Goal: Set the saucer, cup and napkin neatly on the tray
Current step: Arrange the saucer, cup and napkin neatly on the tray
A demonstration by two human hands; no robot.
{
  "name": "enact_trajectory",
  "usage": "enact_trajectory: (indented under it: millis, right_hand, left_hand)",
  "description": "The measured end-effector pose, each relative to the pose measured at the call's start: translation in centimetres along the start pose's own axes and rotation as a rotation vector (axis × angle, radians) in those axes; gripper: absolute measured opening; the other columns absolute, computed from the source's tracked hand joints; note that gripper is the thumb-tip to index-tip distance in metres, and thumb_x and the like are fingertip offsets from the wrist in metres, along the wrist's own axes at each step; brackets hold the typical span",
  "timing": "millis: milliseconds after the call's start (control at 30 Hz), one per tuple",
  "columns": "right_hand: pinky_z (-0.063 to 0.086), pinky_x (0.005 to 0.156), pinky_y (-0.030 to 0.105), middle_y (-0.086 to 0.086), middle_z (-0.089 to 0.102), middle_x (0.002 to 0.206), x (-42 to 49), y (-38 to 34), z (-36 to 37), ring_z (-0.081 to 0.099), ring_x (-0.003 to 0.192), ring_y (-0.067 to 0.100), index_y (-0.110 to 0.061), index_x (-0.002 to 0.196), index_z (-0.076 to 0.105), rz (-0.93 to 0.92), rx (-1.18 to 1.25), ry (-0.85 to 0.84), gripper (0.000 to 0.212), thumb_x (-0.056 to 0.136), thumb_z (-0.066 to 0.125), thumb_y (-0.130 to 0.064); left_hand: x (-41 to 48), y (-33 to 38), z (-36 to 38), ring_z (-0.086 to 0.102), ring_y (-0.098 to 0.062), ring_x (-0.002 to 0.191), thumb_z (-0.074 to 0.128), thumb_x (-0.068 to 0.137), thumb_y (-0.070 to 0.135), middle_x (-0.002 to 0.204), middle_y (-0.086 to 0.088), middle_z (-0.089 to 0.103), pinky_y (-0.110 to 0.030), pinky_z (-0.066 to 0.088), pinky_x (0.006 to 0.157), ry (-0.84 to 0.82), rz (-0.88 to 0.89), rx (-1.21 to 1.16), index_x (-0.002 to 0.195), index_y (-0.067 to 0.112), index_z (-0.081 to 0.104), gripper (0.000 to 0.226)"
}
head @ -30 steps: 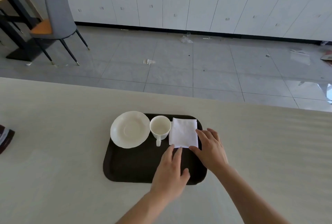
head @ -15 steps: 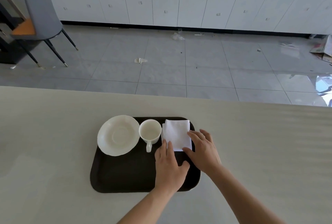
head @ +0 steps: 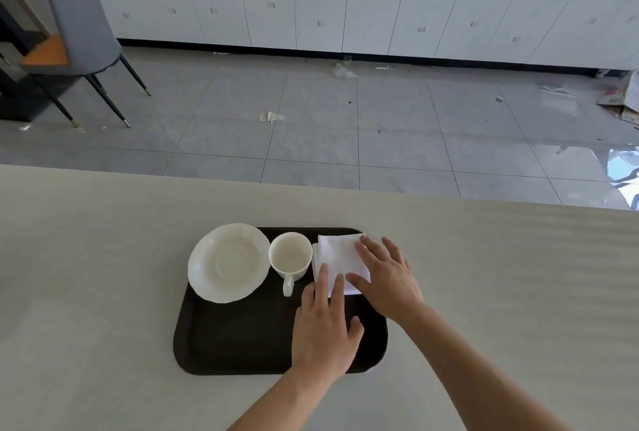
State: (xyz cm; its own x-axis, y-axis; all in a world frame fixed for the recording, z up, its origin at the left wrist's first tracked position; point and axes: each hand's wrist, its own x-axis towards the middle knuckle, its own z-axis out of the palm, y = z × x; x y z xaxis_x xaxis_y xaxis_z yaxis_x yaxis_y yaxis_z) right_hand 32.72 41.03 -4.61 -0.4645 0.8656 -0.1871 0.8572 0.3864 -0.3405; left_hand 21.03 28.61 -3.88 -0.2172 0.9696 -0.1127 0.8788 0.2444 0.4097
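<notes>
A dark brown tray [head: 242,337] lies on the pale table. A white saucer [head: 228,262] rests on its far left corner and overhangs the rim. A white cup [head: 290,257] stands upright beside it, handle toward me. A folded white napkin [head: 337,256] lies at the tray's far right. My left hand [head: 325,323] lies flat with its fingertips on the napkin's near edge. My right hand [head: 387,275] lies flat with spread fingers over the napkin's right side. Neither hand grips anything.
The table's far edge [head: 311,186] runs across the view, with grey tiled floor beyond it. A grey chair [head: 79,26] stands at the far left, and white cabinets [head: 345,5] line the back wall.
Both hands have slid further onto the napkin: the left fingertips now rest on its near edge and the right fingers reach toward its far corner. Saucer and cup have not moved on the tray.
</notes>
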Motion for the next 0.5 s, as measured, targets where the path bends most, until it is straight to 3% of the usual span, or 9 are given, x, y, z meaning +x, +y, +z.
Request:
enact_trajectory:
  millis: [167, 500]
  right_hand:
    - [0.009, 0.122, 0.04, -0.015, 0.01, 0.165, 0.0, 0.1, 0.4, -0.004, 0.152, 0.023, -0.032, 0.155, 0.021, -0.035, -0.106, -0.017, 0.071, 0.094, 0.041, -0.062]
    - [0.006, 0.122, 0.041, -0.013, 0.007, 0.166, 0.0, 0.0, 0.7, -0.005, 0.152, 0.025, -0.03, 0.155, 0.019, -0.044, -0.162, -0.018, 0.071, 0.095, 0.041, -0.06]
  left_hand:
    - [0.2, 0.1, 0.3, 0.024, -0.028, 0.141, 0.025, 0.09, 0.057, 0.165, -0.008, 0.003, -0.04, 0.039, 0.106, -0.082, -0.006, 0.175, 0.154, 0.014, 0.015, 0.078]
    - [-0.1, -0.9, 0.5, 0.024, -0.033, 0.141, 0.03, 0.092, 0.056, 0.165, -0.013, -0.002, -0.046, 0.038, 0.103, -0.113, 0.056, 0.304, 0.155, 0.013, 0.007, 0.08]
